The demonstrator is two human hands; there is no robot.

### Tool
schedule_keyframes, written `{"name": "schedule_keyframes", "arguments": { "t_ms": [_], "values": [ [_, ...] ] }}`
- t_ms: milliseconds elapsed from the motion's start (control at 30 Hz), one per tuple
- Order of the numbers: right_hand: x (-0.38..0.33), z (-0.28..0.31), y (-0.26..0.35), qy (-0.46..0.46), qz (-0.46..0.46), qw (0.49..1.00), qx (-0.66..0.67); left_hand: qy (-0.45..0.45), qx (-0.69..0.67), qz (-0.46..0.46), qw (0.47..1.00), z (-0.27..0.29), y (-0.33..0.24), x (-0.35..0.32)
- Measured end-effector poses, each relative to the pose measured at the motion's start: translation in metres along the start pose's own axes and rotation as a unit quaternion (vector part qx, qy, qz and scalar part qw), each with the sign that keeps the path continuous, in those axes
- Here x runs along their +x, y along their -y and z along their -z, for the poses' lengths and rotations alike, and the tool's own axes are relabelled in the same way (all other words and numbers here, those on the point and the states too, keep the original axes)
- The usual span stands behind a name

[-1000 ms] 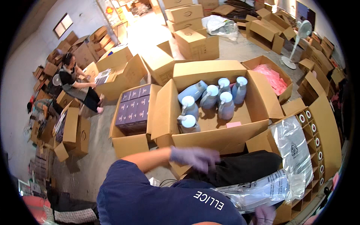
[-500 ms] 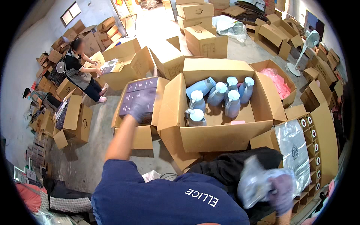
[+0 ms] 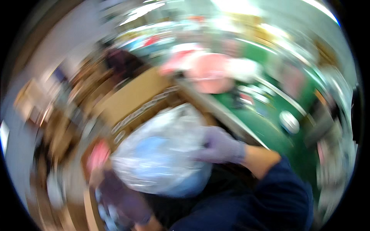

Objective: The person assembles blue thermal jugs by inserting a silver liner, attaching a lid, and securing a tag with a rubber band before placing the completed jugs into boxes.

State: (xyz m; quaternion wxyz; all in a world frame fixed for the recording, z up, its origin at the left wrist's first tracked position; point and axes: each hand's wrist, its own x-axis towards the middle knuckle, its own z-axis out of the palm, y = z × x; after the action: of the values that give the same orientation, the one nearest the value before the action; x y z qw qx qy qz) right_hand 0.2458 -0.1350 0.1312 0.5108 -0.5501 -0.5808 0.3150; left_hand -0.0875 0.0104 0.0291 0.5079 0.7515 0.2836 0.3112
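A crinkled clear plastic bag (image 3: 165,154) is in front of me, with a light blue shape showing through it and a blue part at its lower edge. Blur hides what kind of thing the blue shape is. My gloved right hand (image 3: 223,146) grips the bag's right side, thumb and fingers closed on the plastic. Low on the left, my gloved left hand (image 3: 125,200) is beside the bag's lower left edge. Motion smears its fingers, so whether it holds the plastic cannot be made out.
Beyond the bag stands an open cardboard box (image 3: 133,96) with a row of white rings. A green surface (image 3: 250,119) with small items and a pink rounded object (image 3: 210,73) lies to the right. Pink material (image 3: 98,156) sits in a box at left.
My view has swung right, away from the box of blue jugs. My left hand has left the dark boxes and come to the bag, which is now in front of me.
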Motion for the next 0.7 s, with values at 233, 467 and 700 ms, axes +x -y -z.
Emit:
{"name": "schedule_keyframes", "arguments": {
  "t_ms": [233,467,700],
  "values": [
    [-0.127,0.193,0.028,-0.568,0.125,0.813,0.042,-0.093,0.213,-0.274,0.933,0.015,-0.005,0.096],
    [-0.187,0.386,-0.019,-0.801,-0.09,0.484,-0.34,-0.115,0.114,0.103,0.982,0.004,0.033,0.089],
    [-0.245,0.453,-0.107,-0.809,-0.184,0.372,-0.417,-0.079,0.142,0.11,0.981,-0.02,0.044,0.103]
  ]
}}
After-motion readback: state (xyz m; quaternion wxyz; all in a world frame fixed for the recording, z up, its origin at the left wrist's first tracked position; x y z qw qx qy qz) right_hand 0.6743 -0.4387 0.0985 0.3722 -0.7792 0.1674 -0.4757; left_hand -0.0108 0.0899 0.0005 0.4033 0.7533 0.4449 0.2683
